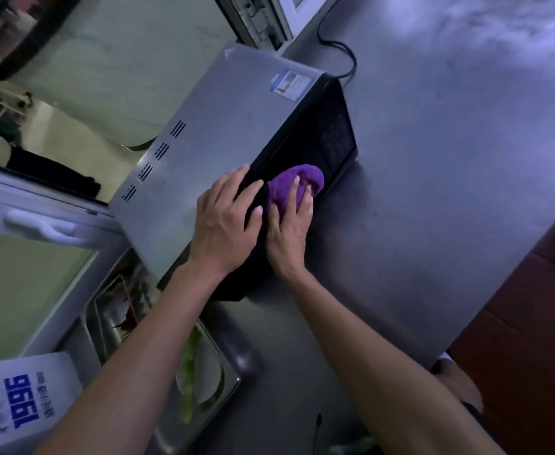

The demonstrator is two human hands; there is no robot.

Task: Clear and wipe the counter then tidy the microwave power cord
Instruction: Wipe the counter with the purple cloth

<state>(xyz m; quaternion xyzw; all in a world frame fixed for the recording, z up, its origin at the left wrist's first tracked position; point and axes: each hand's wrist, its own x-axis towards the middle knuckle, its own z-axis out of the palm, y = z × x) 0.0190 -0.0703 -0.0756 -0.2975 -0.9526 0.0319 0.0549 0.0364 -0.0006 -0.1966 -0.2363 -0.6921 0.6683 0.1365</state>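
A silver microwave [223, 133] with a black front stands on the steel counter [450, 198]; the view is tilted. My left hand [226, 221] lies flat on the microwave's top front edge, its fingers reaching over onto the black door. My right hand [290, 224] presses a purple cloth [294, 183] against the black door with straight fingers. The black power cord [341, 50] runs from behind the microwave across the counter toward the wall.
A steel tray [217, 389] holding a plate with green vegetable scraps sits at the lower left beside the microwave. A white bag [30, 399] with blue print stands at the bottom left. A white door with a handle [39, 224] is on the left. The counter's edge meets brown floor [532, 323] on the right.
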